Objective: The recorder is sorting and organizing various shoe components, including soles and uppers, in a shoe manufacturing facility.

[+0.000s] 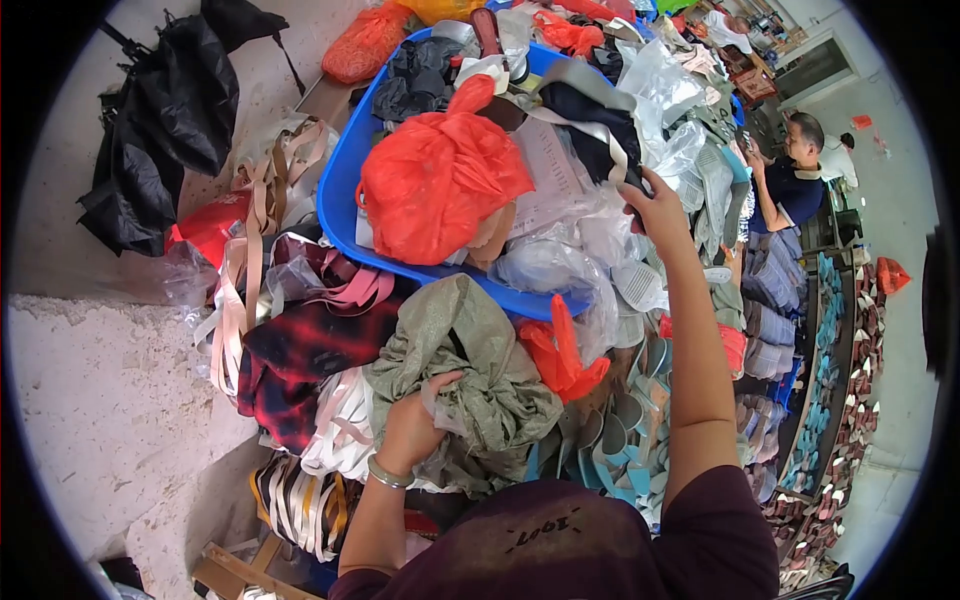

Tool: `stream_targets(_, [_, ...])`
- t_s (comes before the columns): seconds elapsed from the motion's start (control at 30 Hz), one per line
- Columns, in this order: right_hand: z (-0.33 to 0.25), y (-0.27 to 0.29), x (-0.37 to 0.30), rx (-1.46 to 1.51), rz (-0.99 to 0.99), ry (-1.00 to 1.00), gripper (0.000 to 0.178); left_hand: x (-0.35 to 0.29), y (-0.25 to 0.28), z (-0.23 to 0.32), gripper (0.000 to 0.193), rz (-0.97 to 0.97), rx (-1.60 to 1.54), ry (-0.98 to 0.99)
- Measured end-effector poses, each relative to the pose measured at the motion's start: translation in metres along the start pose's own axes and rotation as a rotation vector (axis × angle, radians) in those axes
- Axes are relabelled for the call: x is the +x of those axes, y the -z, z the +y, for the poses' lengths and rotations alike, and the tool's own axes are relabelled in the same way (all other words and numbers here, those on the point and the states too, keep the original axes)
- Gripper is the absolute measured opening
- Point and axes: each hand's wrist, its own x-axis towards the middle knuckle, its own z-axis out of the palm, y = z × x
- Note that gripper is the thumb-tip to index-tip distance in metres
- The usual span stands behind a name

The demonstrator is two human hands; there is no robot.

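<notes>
My left hand [413, 428], with a bangle at its wrist, is closed on the bunched grey-green woven sack [470, 340] in front of me. A bit of clear plastic shows by its thumb. Farther off to the right, my right hand [657, 212] pinches the edge of a black cloth piece [597, 135] with a grey strip along it. That cloth lies at the right side of a blue plastic tub [335, 190]. A knotted red plastic bag [435, 185] bulges in the tub, beside crumpled clear plastic bags [560, 260].
Red-black plaid cloth [310, 355] and pale straps [255, 270] lie left of the sack. A black umbrella [170, 130] hangs on the left wall. Stacked shoe parts [620, 430] and filled racks [820, 370] stand right. A person [795, 175] is at the far right.
</notes>
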Motion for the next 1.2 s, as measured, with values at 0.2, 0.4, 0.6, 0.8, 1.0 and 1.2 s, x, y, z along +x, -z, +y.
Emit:
stream_targets(0.2, [-0.047, -0.094, -0.008, 0.611, -0.163, -0.021, 0.024, 0.002, 0.000, 0.002, 0.050, -0.006, -0.030, -0.004])
stream_targets(0.4, [-0.080, -0.261, 0.022, 0.851, -0.188, -0.056, 0.030, 0.011, -0.006, 0.002, 0.053, -0.014, 0.033, -0.018])
stream_targets(0.6, [-0.091, -0.269, 0.026, 0.235, -0.695, 0.301, 0.034, 0.002, -0.002, -0.006, 0.056, 0.001, 0.056, 0.022])
stream_targets(0.8, [-0.016, -0.103, 0.073, -0.699, 0.293, 0.484, 0.051, 0.001, 0.002, 0.002, 0.057, -0.039, 0.023, 0.024])
stream_targets(1.0, [0.049, -0.082, 0.079, -0.622, -0.243, 0.224, 0.053, 0.005, 0.001, 0.002, 0.054, -0.049, 0.001, 0.022])
stream_targets(1.2, [0.025, -0.057, 0.024, -0.481, -0.235, 0.230, 0.029, 0.007, 0.000, 0.001, 0.052, -0.044, -0.010, 0.029])
